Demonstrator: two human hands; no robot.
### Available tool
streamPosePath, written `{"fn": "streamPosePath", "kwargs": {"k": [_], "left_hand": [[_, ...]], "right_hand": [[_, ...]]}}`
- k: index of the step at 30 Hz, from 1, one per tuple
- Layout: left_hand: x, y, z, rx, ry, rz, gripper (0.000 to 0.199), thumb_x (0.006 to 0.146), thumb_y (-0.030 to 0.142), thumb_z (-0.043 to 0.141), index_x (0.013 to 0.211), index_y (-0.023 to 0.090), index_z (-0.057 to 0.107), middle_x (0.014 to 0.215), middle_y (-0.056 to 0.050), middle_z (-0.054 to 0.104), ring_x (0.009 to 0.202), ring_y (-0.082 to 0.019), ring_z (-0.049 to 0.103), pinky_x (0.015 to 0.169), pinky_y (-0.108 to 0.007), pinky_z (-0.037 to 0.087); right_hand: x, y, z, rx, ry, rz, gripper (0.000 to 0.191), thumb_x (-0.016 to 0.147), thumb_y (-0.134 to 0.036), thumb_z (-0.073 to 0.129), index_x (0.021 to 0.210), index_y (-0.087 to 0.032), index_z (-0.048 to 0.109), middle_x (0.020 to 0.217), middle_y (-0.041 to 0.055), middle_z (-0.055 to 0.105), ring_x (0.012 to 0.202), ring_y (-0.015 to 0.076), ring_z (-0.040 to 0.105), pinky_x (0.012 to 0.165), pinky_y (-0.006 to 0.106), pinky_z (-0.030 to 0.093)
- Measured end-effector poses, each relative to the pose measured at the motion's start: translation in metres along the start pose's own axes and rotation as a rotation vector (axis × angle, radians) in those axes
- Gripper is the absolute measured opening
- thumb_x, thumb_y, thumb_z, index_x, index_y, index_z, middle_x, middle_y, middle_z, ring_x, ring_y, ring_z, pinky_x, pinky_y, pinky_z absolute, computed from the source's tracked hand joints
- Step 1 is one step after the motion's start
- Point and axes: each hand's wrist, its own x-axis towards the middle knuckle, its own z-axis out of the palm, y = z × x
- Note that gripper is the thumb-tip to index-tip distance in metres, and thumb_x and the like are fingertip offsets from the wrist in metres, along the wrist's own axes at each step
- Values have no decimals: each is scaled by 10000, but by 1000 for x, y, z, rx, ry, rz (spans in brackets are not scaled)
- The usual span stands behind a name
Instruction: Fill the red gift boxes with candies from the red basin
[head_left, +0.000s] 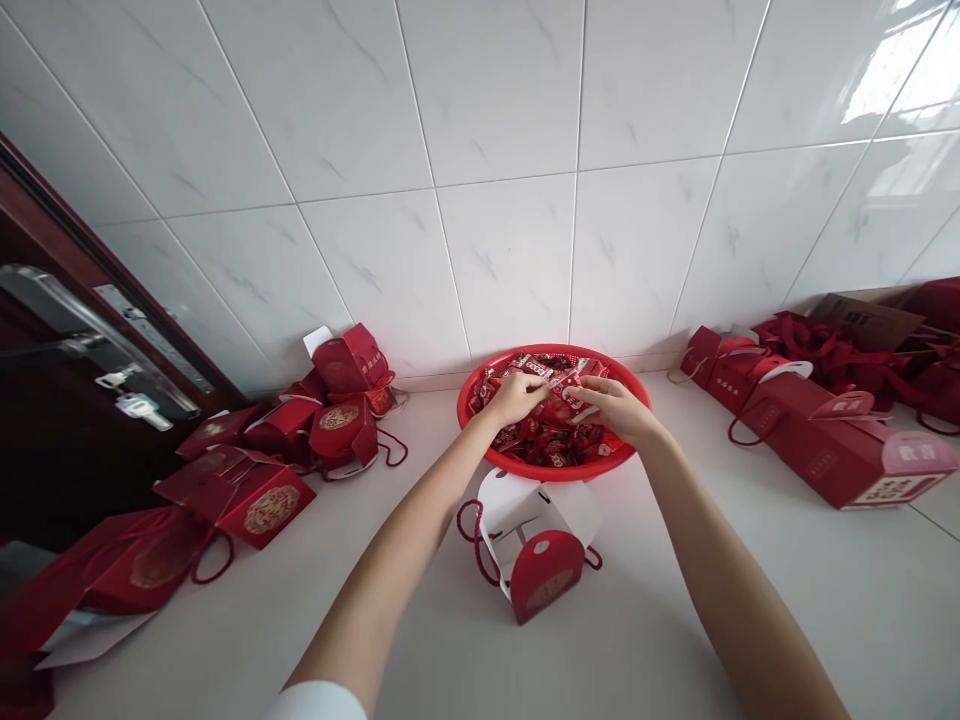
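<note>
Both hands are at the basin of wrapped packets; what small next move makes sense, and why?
Probably carry the red packet to the open gift box. The left hand and right hand meet at it over the red basin, and the nearby box stands open, its white inside showing with no packets visible.

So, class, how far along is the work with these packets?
Done: the open box stands folded into shape. In hand: left hand and right hand are handling red packets over the basin. Remaining, seemingly: filling that box, as no packets show inside. Whether the side boxes are filled is unclear.
</note>
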Motion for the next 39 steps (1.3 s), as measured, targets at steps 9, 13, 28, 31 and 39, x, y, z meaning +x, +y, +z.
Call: {"fn": "streamPosePath", "kwargs": {"k": [9, 13, 28, 31, 39], "left_hand": [[-8, 12, 0, 166, -365, -28, 82, 709, 211, 699, 765, 200, 758, 824, -7, 753, 767, -183, 665, 698, -254, 487], [-9, 14, 0, 276, -437, -12, 145, 643, 231, 783, 786, 208, 778, 880, -18, 758, 796, -206, 666, 670, -268, 466], [-6, 1, 4, 136, -229, 10, 165, 877, 226, 615, 930, 188, 766, 957, -60, 784, 877, -223, 710, 866, -332, 541], [-1, -4, 3, 23, -38, 13, 201, 932, 242, 582, 1056, 159, 717, 1108, -106, 757, 1032, -251, 699, 956, -392, 535], [2, -6, 3, -178, 74, 86, 199, 876, 185, 683, 1060, 157, 610, 1080, -98, 747, 1001, -207, 728, 879, -344, 590]], "right_hand": [[1, -3, 1, 15, 163, -41, 228, 650, -360, 832, 723, -194, 695, 794, 18, 679, 717, 146, 640, 565, 226, 560], [2, -3, 2, 14, 175, -36, 234, 609, -336, 850, 700, -190, 691, 794, 25, 680, 697, 146, 628, 534, 229, 552], [2, -2, 0, 95, 176, -39, 210, 623, -341, 833, 724, -205, 710, 796, 4, 689, 697, 136, 630, 572, 226, 569], [3, -2, -1, 116, 171, -25, 198, 633, -322, 838, 738, -211, 713, 831, 4, 696, 712, 140, 644, 585, 232, 581], [3, 1, -3, 92, 74, -22, 230, 649, -324, 868, 791, -208, 730, 926, 24, 717, 782, 149, 668, 637, 229, 602]]}}
